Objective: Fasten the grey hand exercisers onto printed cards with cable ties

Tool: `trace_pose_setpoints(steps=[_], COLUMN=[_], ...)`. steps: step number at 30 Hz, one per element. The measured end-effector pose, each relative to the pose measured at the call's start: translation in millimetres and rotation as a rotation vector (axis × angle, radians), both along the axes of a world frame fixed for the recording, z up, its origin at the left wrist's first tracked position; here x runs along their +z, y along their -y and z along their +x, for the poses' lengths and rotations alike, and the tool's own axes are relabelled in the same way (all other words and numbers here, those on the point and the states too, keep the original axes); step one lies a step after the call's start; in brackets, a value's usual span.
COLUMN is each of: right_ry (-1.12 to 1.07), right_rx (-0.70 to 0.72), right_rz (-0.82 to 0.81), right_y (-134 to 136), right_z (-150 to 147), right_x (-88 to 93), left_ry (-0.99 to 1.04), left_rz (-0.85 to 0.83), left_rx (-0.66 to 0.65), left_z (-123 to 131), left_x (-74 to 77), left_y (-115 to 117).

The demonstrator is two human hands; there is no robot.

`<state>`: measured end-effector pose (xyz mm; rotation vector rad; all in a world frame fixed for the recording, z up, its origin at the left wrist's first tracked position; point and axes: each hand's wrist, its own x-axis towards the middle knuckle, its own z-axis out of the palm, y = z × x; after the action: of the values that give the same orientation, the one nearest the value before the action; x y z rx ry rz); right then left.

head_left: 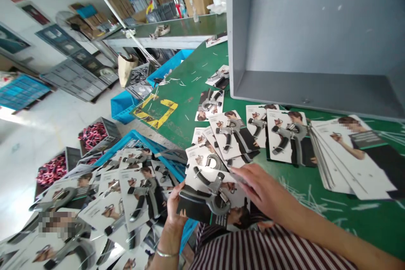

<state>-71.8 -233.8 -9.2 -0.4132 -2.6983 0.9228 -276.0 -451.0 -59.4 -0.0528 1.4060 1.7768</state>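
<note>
My left hand is wrapped around the left edge of a carded hand grip strengthener, a grey and black sprung tool on a printed card, tilted in front of my body. My right hand is at the card's opposite edge, its fingers together against it and the fingertips partly hidden. Just beyond lie more carded hand grip strengtheners, overlapping on the green table. A stack of printed cards without tools sits to the right of them.
A large grey bin lies on its side on the green table. At my left, a blue crate is heaped with carded grips. Grey boxes of red-and-black parts stand on the floor. White scraps litter the table.
</note>
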Motion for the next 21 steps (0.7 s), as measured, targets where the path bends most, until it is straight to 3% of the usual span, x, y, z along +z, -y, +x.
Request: trace_pose_setpoints(steps=[3, 7, 10, 12, 15, 18, 21], right_ry=[-0.008, -0.048, -0.029, -0.015, -0.061, -0.086, -0.096], right_rx=[0.028, -0.046, -0.03, 0.017, -0.059, -0.193, -0.063], right_rz=[-0.247, -0.33, -0.328, -0.214, 0.148, 0.432, 0.542], right_y=[20.5, 26.5, 23.4, 17.1, -3.8, -38.8, -73.5], right_z=[-14.8, -29.4, -28.1, -25.4, -21.7, -23.5, -32.4], right_x=[-12.6, -27.5, -23.8, -17.4, -16.3, -37.6, -68.7], left_ry=[0.15, 0.113, 0.111, 0.104, 0.053, 0.032, -0.02], left_rz=[-0.01, -0.049, -0.008, 0.024, 0.04, 0.089, 0.205], left_rx=[-0.068, -0.156, -0.151, -0.135, -0.127, -0.143, -0.079], left_z=[2.7, 7.4, 7.6, 6.8, 8.4, 12.8, 17.1], left_x=[8.8, 19.1, 19.4, 17.8, 20.3, 30.1, 38.9], left_y=[-7.1, -14.8, -20.9, -24.7, -29.6, -36.5, -45.8])
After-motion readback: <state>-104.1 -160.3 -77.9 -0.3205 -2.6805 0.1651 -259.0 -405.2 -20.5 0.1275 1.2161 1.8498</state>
